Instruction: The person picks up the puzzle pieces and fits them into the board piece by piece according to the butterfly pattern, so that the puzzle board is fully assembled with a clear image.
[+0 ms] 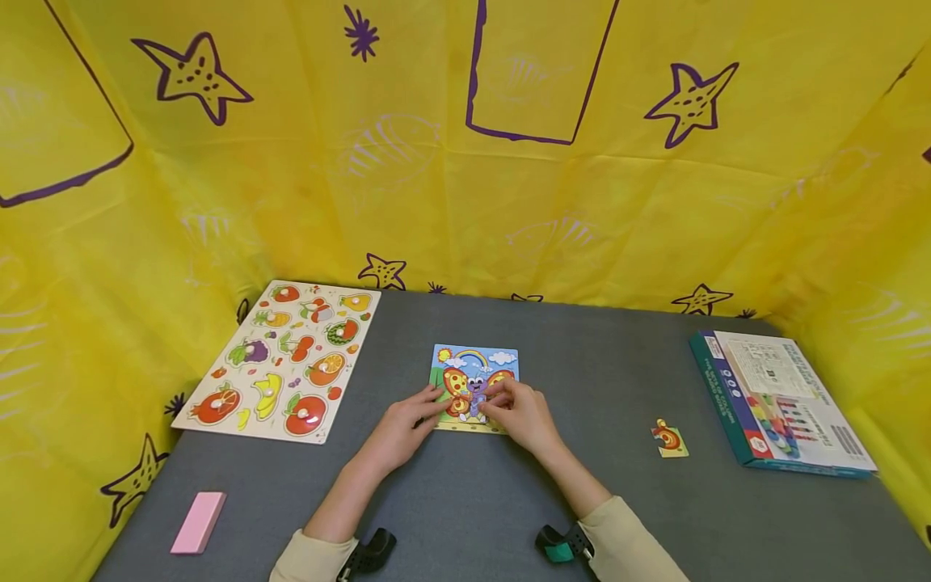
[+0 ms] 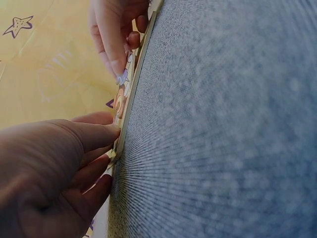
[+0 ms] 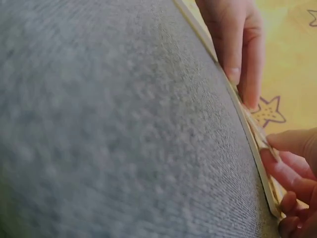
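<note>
A small butterfly jigsaw puzzle (image 1: pixel 473 356) lies on the grey table, showing a purple butterfly with orange wings under a rainbow. My left hand (image 1: pixel 400 428) rests at its left side, fingertips touching the board's edge and the picture. From the right, my right hand (image 1: pixel 525 416) pinches a thin puzzle piece (image 3: pixel 271 149) between thumb and finger, tilted close over the board. The fingers hide the puzzle's lower right part. Further right, a loose puzzle piece (image 1: pixel 671 440) with an orange wing pattern lies on the table.
To the left lies a fruit peg board (image 1: pixel 280 424) with knobbed pieces. A pink block (image 1: pixel 199 523) sits at the near left. On the right is a flat box (image 1: pixel 807 404) with a teal side. Yellow cloth (image 1: pixel 451 194) hangs behind the table.
</note>
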The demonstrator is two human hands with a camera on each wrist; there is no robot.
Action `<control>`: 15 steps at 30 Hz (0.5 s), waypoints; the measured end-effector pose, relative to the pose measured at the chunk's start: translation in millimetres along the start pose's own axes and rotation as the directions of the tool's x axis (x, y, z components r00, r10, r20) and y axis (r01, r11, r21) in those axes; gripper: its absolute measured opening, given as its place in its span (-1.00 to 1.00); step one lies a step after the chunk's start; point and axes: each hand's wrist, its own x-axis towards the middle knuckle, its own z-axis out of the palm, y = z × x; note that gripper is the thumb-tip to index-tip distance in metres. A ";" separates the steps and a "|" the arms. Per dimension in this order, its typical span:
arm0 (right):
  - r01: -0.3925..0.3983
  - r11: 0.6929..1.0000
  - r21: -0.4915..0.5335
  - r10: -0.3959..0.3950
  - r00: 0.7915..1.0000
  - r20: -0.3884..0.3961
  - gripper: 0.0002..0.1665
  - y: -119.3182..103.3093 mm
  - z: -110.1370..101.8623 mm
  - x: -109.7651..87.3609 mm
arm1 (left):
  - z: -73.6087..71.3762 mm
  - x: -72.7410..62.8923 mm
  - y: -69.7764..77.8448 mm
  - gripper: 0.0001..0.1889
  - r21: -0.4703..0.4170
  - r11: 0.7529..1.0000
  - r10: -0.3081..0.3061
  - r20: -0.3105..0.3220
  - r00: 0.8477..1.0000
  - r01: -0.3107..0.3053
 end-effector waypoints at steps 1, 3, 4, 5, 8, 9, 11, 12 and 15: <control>0.017 1.000 -0.022 -0.017 1.000 -0.011 -0.84 0.1 0.3 -0.2 | -0.3 0.1 0.1 -0.66 0.017 1.000 0.008 0.008 1.000 -0.008; 0.046 0.997 -0.064 -0.048 0.998 -0.030 -0.83 0.5 0.7 -0.6 | -0.8 0.3 0.5 -0.66 0.054 0.998 0.030 0.027 0.999 -0.031; 0.058 0.995 -0.082 -0.061 0.997 -0.038 -0.83 0.3 0.6 -0.9 | -1.1 0.3 0.7 -0.66 0.068 0.997 0.039 0.036 0.999 -0.041; 0.062 0.993 -0.099 -0.066 0.997 -0.043 -0.83 0.0 0.5 -1.1 | -1.4 0.4 1.0 -0.67 0.078 0.996 0.046 0.042 0.998 -0.049; 0.070 0.991 -0.115 -0.076 0.996 -0.044 -0.82 -0.2 0.5 -1.5 | -1.9 0.6 1.9 -0.69 0.097 0.993 0.059 0.048 0.997 -0.063; 0.070 0.990 -0.119 -0.075 0.996 -0.042 -0.81 -0.1 0.6 -1.5 | -1.9 0.5 2.0 -0.69 0.101 0.993 0.059 0.048 0.997 -0.064; 0.060 0.991 -0.120 -0.065 0.997 -0.038 -0.81 0.3 0.9 -1.3 | -1.6 0.4 2.1 -0.70 0.109 0.992 0.056 0.048 0.997 -0.061; 0.054 0.991 -0.121 -0.059 0.998 -0.036 -0.81 0.5 1.2 -1.0 | -1.5 0.3 2.0 -0.70 0.111 0.992 0.053 0.049 0.997 -0.058; 0.031 0.991 -0.128 -0.036 0.999 -0.032 -0.80 1.9 2.2 -0.5 | -1.0 0.2 1.5 -0.70 0.115 0.992 0.043 0.050 0.998 -0.049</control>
